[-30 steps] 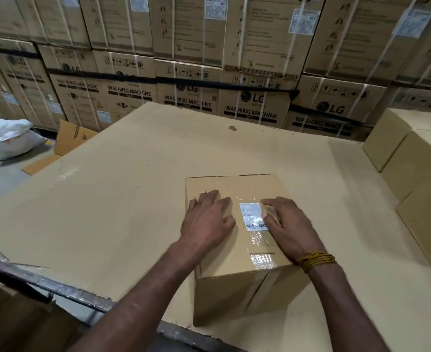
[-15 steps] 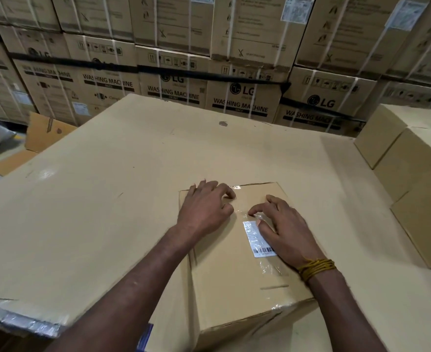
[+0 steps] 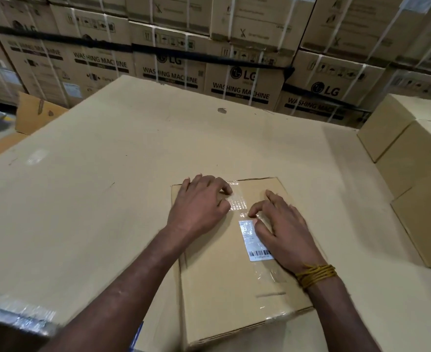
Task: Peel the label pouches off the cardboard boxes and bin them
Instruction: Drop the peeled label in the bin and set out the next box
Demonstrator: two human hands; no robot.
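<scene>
A plain cardboard box (image 3: 224, 295) lies on a large cardboard sheet in front of me. On its top sits a clear label pouch (image 3: 251, 236) with a white barcode slip inside, under shiny tape. My left hand (image 3: 200, 204) rests flat on the box's far left corner, its fingertips at the tape. My right hand (image 3: 283, 229) lies on the pouch's right side. Its fingers are bent and the fingertips press at the pouch's upper edge. Part of the pouch is hidden under that hand.
Several plain cardboard boxes (image 3: 417, 174) are stacked at the right edge of the cardboard sheet (image 3: 107, 186). Behind it stands a wall of strapped washing machine cartons (image 3: 234, 80). A loose cardboard piece (image 3: 36, 115) lies on the floor at the left.
The view has shifted closer over the box. My left hand slid to the box's far left corner. My right fingertips moved up along the pouch to its upper edge.
</scene>
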